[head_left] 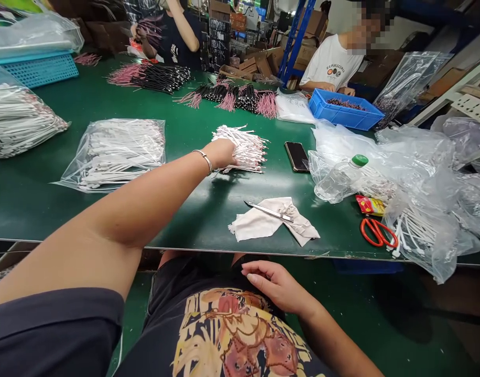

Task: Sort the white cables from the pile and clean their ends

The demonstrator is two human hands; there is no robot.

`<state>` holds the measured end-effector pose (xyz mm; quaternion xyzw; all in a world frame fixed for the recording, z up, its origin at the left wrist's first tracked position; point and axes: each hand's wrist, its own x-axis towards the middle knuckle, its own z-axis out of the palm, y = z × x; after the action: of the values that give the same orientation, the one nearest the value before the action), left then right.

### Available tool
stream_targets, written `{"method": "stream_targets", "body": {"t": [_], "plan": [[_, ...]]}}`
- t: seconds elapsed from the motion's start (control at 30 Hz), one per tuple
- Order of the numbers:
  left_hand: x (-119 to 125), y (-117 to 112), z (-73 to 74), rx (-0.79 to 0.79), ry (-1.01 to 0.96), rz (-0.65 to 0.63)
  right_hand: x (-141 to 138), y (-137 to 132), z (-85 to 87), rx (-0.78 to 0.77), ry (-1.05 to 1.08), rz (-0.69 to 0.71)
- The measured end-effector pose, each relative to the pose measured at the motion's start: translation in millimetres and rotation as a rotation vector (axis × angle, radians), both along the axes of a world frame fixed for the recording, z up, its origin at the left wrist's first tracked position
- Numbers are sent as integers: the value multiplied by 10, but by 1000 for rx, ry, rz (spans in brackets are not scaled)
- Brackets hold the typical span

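My left hand [220, 153], with a thin metal bracelet on its wrist, reaches across the green workbench [200, 230] and rests on a loose bundle of white cables with pink-tipped ends [246, 149]. The fingers are hidden in the bundle, which seems gripped. My right hand [273, 285] hangs below the bench edge over my printed shirt, fingers lightly curled, holding nothing. A black smartphone [297, 156] lies to the right of the bundle. Nearer the bench edge, a steel-bladed knife [268, 211] lies on a crumpled white cloth [273, 225].
Clear plastic bags of white cables [114, 154] lie left; red-handled scissors [377, 233] and a green-capped bottle [340, 178] lie among plastic right. Black and pink cable bundles [228, 99] cross the bench. Beyond are a blue crate [346, 109] and co-workers [334, 65] [177, 42].
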<state>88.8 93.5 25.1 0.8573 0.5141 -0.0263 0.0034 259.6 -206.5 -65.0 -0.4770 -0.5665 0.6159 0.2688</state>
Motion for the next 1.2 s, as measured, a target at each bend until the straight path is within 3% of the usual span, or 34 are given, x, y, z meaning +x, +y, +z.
{"method": "stream_targets", "body": {"t": [0.2,0.43,0.63,0.83,0.97,1.07,1.2], "plan": [[4,-174,-75,3,101,0,-72,-20,100,76,-70,27],[13,-279,-196,71,73,-5,-89,-95,148,76,-104,33],[-31,-216,-124,71,58,-14,-58,-73,170,163,-118,35],[-32,-204,-22,117,112,-60,-27,43,319,395,-241,85],[-3,-249,67,279,160,-145,-43,428,542,716,-429,190],[29,-286,158,175,123,-114,-148,941,626,902,-655,227],[20,-326,227,50,90,-67,-337,1634,561,981,-957,232]]}}
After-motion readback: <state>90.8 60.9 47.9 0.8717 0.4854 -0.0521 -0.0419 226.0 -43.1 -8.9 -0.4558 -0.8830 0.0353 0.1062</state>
